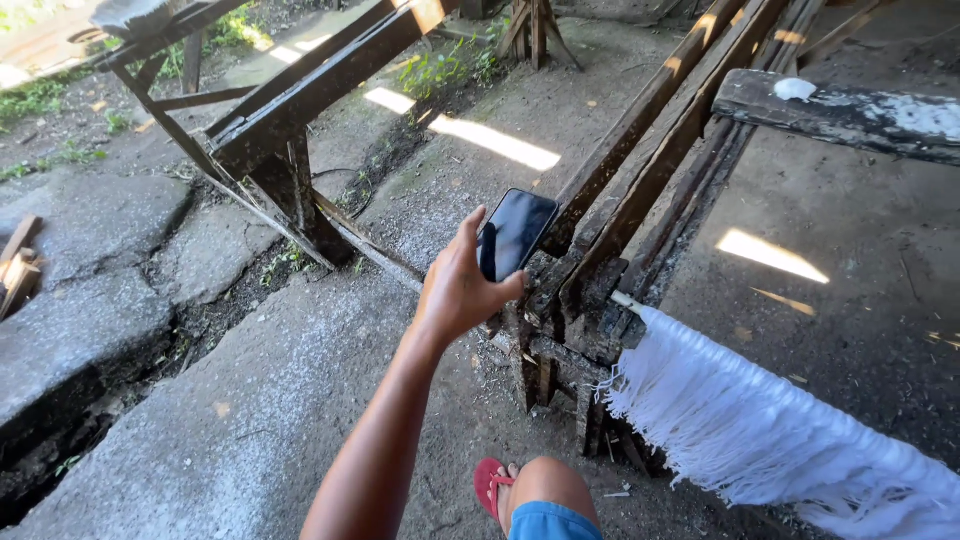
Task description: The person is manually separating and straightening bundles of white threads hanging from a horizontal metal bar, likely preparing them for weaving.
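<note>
Gripping dark phone point(513, 234), left hand point(458, 290) outstretched

My left hand point(462, 288) covers the lower edge of the black glass-fronted phone point(515, 233). The white fringed yarn point(770, 430) runs off the right edge. My other hand is out of view.
</note>
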